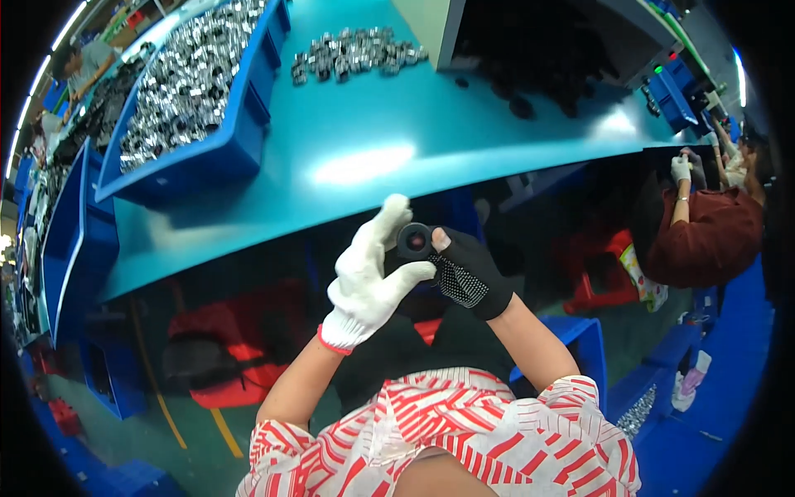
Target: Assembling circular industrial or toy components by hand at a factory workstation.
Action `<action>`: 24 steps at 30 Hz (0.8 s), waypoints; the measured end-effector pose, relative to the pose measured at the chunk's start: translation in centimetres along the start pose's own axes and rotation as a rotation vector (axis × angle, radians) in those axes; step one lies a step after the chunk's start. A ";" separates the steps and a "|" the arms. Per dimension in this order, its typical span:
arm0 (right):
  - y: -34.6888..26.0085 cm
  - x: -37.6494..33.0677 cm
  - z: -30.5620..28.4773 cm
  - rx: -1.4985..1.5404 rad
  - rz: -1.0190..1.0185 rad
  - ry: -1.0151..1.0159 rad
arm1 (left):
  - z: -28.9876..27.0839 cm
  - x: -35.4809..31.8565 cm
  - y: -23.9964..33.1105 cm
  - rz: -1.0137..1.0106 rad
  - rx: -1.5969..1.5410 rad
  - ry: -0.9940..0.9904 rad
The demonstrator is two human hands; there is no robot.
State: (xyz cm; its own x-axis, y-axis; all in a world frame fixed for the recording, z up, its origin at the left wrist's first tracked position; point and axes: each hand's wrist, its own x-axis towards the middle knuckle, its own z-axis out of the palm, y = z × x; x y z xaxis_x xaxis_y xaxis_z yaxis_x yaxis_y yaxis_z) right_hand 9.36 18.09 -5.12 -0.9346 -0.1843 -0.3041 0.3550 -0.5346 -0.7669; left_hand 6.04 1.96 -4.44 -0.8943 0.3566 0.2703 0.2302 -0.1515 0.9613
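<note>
My left hand (368,277) wears a white knit glove. My right hand (468,265) wears a black dotted glove with a bare fingertip showing. Between them, just below the table's front edge, both hands hold a small black ring-shaped part (415,241) with a dark hole facing the camera. The left thumb and fingers press it from the left, the right fingers from the right.
A teal table (364,124) carries a blue bin (224,141) full of shiny metal rings and a loose pile of rings (356,51). Black parts (530,91) lie by a dark machine. Another person (704,224) sits at right. Red stools and blue crates stand below.
</note>
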 end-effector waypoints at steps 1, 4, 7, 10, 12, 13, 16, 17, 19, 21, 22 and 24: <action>0.6 -0.2 0.1 0.012 0.027 0.010 | -0.3 -0.3 0.2 -0.096 0.105 -0.101; 1.7 -0.8 0.2 0.068 0.072 0.004 | 0.2 -1.6 -0.5 -0.250 -0.100 -0.015; 2.4 -1.2 0.3 0.092 0.122 -0.007 | -0.1 -2.8 -1.4 -0.247 -0.016 0.001; 2.9 -1.0 0.5 0.033 0.098 0.014 | -0.2 -3.3 -1.7 -0.236 -0.006 0.004; 3.4 -1.0 -0.1 -0.112 0.035 0.047 | -0.1 -3.6 -1.8 -0.246 -0.095 0.024; 3.6 -1.0 -0.3 -0.259 -0.031 0.078 | -0.1 -3.8 -1.7 -0.280 -0.169 0.094; 3.3 -0.7 0.0 -0.981 -0.644 0.107 | -0.7 -3.9 -1.4 -0.476 -0.378 0.194; 2.7 -0.8 0.1 -1.122 -0.641 0.073 | -1.2 -3.9 -1.5 -0.540 -0.435 0.161; 2.7 -0.9 0.3 -1.151 -0.673 0.054 | -1.3 -4.0 -1.6 -0.575 -0.472 0.169; 2.9 -0.9 0.3 -1.180 -0.708 0.037 | -1.4 -4.2 -2.2 -0.642 -0.645 0.155; 3.0 -1.0 0.3 -1.123 -0.680 0.059 | -1.4 -4.2 -2.2 -0.644 -0.645 0.158; 3.3 -0.9 0.1 -1.066 -0.648 0.081 | -1.3 -4.2 -2.3 -0.661 -0.658 0.194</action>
State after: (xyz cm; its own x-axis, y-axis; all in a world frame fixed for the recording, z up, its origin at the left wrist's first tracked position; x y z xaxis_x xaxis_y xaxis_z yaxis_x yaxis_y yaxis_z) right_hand 11.40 16.40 -7.28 -0.9530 -0.0657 0.2956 -0.2941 0.4329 -0.8521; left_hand 8.76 -0.40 -7.86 -0.8281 0.4051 -0.3875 -0.5538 -0.4835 0.6778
